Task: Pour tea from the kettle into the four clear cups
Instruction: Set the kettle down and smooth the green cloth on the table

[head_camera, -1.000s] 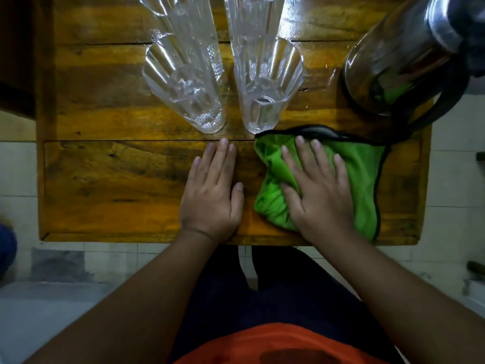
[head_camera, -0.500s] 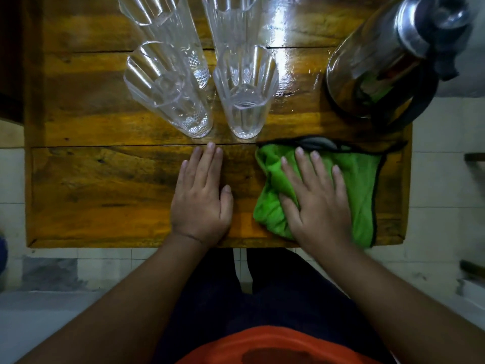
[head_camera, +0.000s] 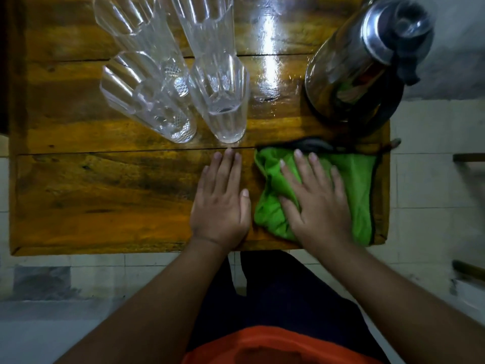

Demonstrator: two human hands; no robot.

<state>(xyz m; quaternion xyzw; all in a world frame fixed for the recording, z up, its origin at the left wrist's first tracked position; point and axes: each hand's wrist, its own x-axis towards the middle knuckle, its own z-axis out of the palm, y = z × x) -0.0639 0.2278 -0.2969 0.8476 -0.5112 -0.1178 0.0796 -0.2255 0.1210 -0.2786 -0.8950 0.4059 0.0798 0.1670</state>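
Several tall clear ribbed cups stand empty on the wooden table (head_camera: 105, 195), in two rows: a near-left cup (head_camera: 147, 101), a near-right cup (head_camera: 223, 101), and two behind them, the far-left cup (head_camera: 131, 19) and the far-right cup (head_camera: 207, 19). A steel kettle (head_camera: 349, 69) with a dark handle stands at the far right. My left hand (head_camera: 221, 200) lies flat on the wood, fingers together, just below the near-right cup. My right hand (head_camera: 315, 203) rests flat, fingers spread, on a green cloth (head_camera: 359, 185).
The table's front edge runs just under my wrists and its right edge lies beside the cloth. White floor tiles (head_camera: 433, 179) surround the table. A glare patch (head_camera: 270, 48) shines on the wood between the cups and the kettle.
The view has drifted, so the cups and kettle sit lower and more to the left in the frame. Both hands stay flat in the same places on the table and cloth.
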